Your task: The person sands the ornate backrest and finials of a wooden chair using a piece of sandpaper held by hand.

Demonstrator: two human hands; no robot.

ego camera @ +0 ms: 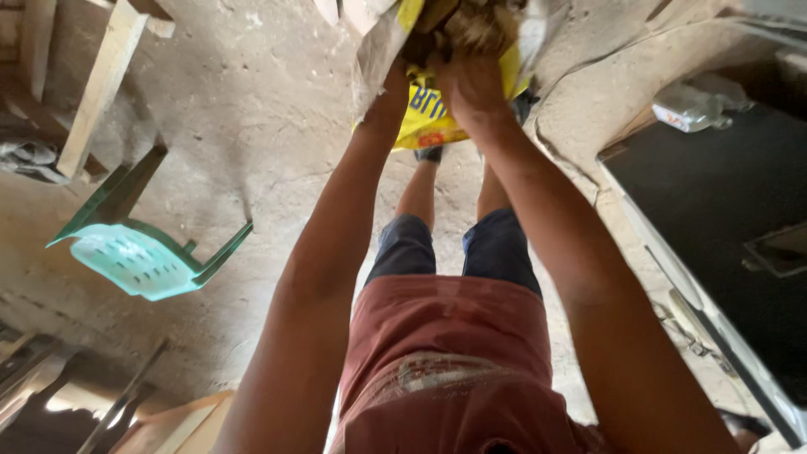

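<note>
The floor (252,109) is bare, dusty concrete, cracked toward the upper right, viewed from directly above the person's torso and legs.

A sack (429,118) — yellow with blue printing and a grey-white woven outer face — sits at the top centre of the view, above the person's feet, its mouth turned toward the camera. Pale, fibrous material (481,29) shows in the opening.

Both arms extend straight down to the sack. The left hand (395,80) is at the left edge of the sack mouth; its fingers are hidden by the sack wall, so its grip cannot be determined. The right hand (472,88) is pressed against the opening just below the fibrous material, fingers curled over the sack edge and grasping it.

Outward from the sack:
- A green plastic chair (143,256) lies tipped over on the floor at the left, well apart from the sack.
- Wooden planks (97,92) lean at the upper left corner — further timber lies at the lower left.
- A dark flat panel with a pale frame (714,202) occupies the right side.
- A clear plastic bottle (689,108) lies near the panel's upper edge.
</note>
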